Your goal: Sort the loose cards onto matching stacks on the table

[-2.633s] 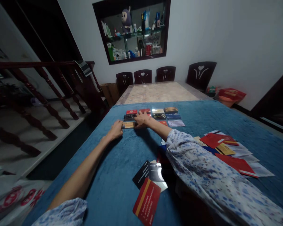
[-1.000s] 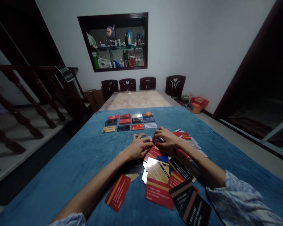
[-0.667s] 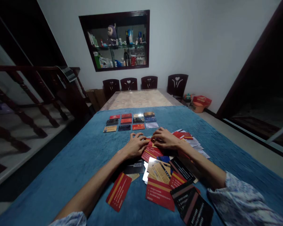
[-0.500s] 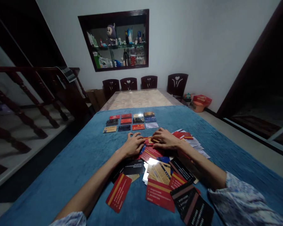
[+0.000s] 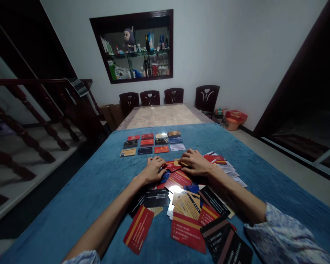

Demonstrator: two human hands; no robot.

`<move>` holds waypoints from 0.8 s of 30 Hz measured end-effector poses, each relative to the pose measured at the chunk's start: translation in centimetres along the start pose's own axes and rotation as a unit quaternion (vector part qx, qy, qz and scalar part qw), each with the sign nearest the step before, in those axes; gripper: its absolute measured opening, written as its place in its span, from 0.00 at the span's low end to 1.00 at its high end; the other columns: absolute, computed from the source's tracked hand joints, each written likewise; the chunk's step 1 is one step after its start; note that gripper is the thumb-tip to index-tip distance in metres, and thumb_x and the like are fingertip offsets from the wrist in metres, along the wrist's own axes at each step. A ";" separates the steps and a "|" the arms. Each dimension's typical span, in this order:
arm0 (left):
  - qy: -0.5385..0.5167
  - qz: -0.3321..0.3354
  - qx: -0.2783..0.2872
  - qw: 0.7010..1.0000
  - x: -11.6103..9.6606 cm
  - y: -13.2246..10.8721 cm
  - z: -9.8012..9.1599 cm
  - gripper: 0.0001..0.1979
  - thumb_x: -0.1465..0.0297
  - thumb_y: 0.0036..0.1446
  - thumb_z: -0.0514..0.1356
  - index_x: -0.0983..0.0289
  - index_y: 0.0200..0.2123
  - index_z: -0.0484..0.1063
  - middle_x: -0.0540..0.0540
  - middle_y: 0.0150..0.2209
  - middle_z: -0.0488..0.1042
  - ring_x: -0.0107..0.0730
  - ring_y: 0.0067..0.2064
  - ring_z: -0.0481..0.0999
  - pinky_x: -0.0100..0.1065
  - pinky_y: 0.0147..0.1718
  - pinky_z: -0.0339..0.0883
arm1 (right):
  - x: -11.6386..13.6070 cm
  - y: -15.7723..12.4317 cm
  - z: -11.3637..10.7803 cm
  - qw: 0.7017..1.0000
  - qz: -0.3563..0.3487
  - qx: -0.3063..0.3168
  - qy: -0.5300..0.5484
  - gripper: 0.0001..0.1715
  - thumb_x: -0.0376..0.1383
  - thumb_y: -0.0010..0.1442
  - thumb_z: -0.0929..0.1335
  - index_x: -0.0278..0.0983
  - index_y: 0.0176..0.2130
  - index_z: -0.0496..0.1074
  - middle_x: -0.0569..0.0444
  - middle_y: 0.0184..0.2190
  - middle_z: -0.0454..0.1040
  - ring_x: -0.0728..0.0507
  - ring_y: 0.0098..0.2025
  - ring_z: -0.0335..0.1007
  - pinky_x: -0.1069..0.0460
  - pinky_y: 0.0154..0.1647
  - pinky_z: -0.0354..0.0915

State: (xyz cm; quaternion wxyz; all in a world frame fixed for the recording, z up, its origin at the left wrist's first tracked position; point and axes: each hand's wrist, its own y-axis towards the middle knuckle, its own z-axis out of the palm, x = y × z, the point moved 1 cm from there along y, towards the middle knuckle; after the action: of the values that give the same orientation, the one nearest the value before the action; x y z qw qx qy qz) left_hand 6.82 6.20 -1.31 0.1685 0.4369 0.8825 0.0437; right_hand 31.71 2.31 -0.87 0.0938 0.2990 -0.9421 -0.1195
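Far left on the blue worktop lies a tidy grid of cards. The left hand rests flat, fingers spread, on the loose card heap; the right hand presses beside it, both touching a red card lying crosswise between them

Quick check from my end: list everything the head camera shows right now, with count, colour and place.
sorted cards: about eleven, red, dark, gold, white; neat rows, far on the cloth
loose cards: many, red, black, tan, blue; overlapping pile nearer the person
blue cloth: one; covers the near table
marble tabletop: one, beige; beyond the cloth
chairs: four, dark; far end
wall cabinet: one, dark frame; holds bottles and a plush toy
left hand: flat on loose cards
right hand: flat on loose cards
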 end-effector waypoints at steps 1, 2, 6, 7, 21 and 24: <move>0.000 0.002 0.000 1.000 0.0 0.0 0.0 0.09 0.69 0.63 0.59 0.63 0.45 0.74 0.60 0.50 0.76 0.45 0.55 0.68 0.51 0.56 0.56 | 0.1 0.0 0.0 1.000 0.001 -0.007 -0.002 0.17 0.45 0.61 0.68 0.41 0.47 0.77 0.45 0.45 0.75 0.36 0.48 0.61 0.42 0.46 0.58; 0.002 0.005 0.000 1.000 0.0 0.0 -0.1 0.09 0.69 0.63 0.59 0.63 0.45 0.74 0.60 0.49 0.76 0.45 0.54 0.68 0.50 0.55 0.57 | 0.2 0.0 0.1 1.000 0.000 -0.012 -0.001 0.18 0.44 0.62 0.68 0.42 0.48 0.77 0.45 0.46 0.75 0.36 0.48 0.61 0.42 0.46 0.58; 0.016 0.037 -0.003 0.999 0.1 0.1 -0.3 0.09 0.69 0.64 0.57 0.62 0.45 0.75 0.59 0.47 0.77 0.44 0.54 0.68 0.48 0.55 0.56 | 0.7 0.2 0.4 1.000 -0.012 -0.011 0.015 0.19 0.42 0.63 0.66 0.41 0.52 0.75 0.45 0.49 0.75 0.36 0.51 0.61 0.40 0.48 0.58; 0.020 0.046 -0.005 0.999 0.1 0.1 -0.5 0.10 0.69 0.65 0.56 0.62 0.45 0.76 0.59 0.46 0.78 0.44 0.54 0.68 0.48 0.54 0.56 | 0.8 0.3 0.4 1.000 -0.016 -0.011 0.018 0.20 0.41 0.63 0.66 0.41 0.53 0.75 0.45 0.50 0.75 0.36 0.51 0.61 0.40 0.49 0.58; -0.058 0.045 -0.094 0.993 -0.3 0.2 -1.7 0.11 0.76 0.59 0.57 0.63 0.37 0.80 0.55 0.37 0.79 0.35 0.41 0.74 0.39 0.46 0.66 | 1.8 1.2 0.9 0.997 -0.039 -0.060 0.039 0.19 0.43 0.66 0.65 0.41 0.53 0.74 0.45 0.47 0.76 0.37 0.50 0.62 0.42 0.48 0.59; -0.099 0.034 -0.109 0.988 -0.1 0.3 -1.6 0.11 0.76 0.60 0.57 0.63 0.36 0.80 0.55 0.35 0.79 0.33 0.39 0.74 0.37 0.45 0.68 | 1.5 1.4 1.2 0.995 -0.030 -0.085 0.050 0.14 0.39 0.67 0.64 0.39 0.47 0.76 0.47 0.41 0.77 0.38 0.48 0.64 0.44 0.46 0.59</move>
State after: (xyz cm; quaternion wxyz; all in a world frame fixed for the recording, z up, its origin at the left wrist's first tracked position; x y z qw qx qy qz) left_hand 6.61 6.40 0.31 0.3007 0.4477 0.8359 0.1020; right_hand 29.50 2.72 -1.44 0.1620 0.3234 -0.9135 -0.1864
